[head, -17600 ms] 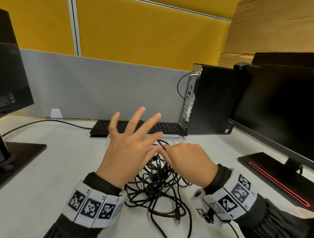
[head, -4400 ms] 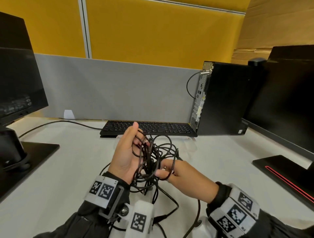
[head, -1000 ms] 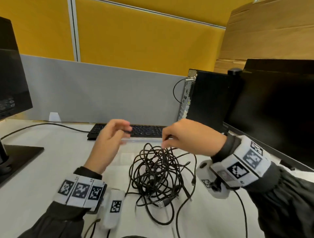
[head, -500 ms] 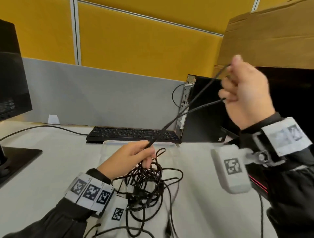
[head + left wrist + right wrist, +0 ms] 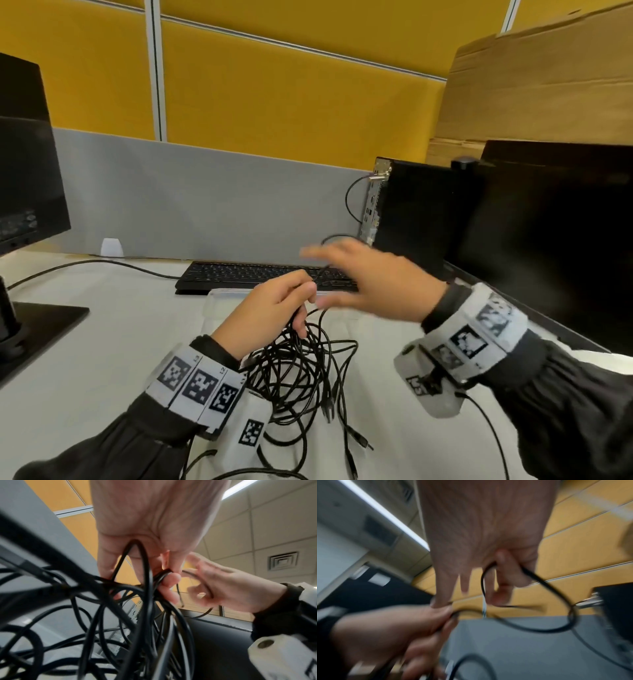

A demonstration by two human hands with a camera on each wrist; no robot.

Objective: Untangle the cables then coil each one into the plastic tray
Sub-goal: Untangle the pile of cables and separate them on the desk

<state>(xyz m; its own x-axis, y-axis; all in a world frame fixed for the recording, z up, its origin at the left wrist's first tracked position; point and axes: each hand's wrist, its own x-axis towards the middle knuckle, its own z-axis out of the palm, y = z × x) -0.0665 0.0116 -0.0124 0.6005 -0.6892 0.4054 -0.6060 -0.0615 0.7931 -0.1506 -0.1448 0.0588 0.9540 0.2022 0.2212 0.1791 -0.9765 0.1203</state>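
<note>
A tangle of black cables (image 5: 298, 373) lies on the white desk in front of me, partly lifted. My left hand (image 5: 305, 301) grips a bunch of its strands from above; in the left wrist view its fingers (image 5: 169, 578) curl round them. My right hand (image 5: 329, 277) is blurred, just right of the left one. A slack loop of one black cable (image 5: 337, 236) arcs over it. In the right wrist view that cable (image 5: 539, 582) passes under the curled thumb. The clear plastic tray (image 5: 222, 296) sits behind my hands, mostly hidden.
A black keyboard (image 5: 253, 274) lies behind the tray against the grey partition (image 5: 205, 195). A black PC tower (image 5: 411, 212) and a monitor (image 5: 555, 240) stand at the right. Another monitor's base (image 5: 37, 318) is at the left, with a cable (image 5: 102, 262) running past it.
My right hand, raised high at the right pulling a strand taut, has dropped back beside the left hand. The strand now hangs in a slack loop. The left hand keeps its grip.
</note>
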